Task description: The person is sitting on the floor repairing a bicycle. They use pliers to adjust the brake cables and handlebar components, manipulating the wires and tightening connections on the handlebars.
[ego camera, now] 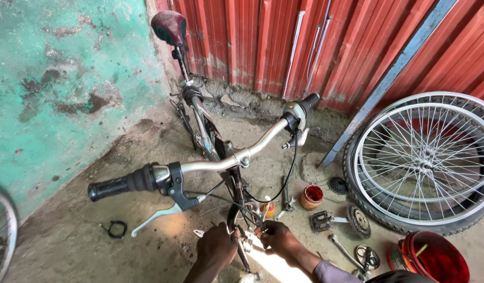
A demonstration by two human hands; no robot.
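A bicycle stands in front of me, seen from above the silver handlebar (221,162), with black grips, a brake lever (158,215) at the left and a dark red saddle (168,27) at the far end. My left hand (217,249) and my right hand (276,238) are both low at the front fork area, under the handlebar stem. Their fingers close around small parts and thin black cables (284,178) there. What exactly each hand pinches is hidden by the frame and the fingers.
Spoked wheels (425,162) and a tyre lie at the right by a red corrugated wall (357,47). A grease tin (311,197), pedal (320,221), sprockets (359,220), wrench (344,250) and red bucket (436,259) lie on the concrete floor. A green wall (53,78) is left.
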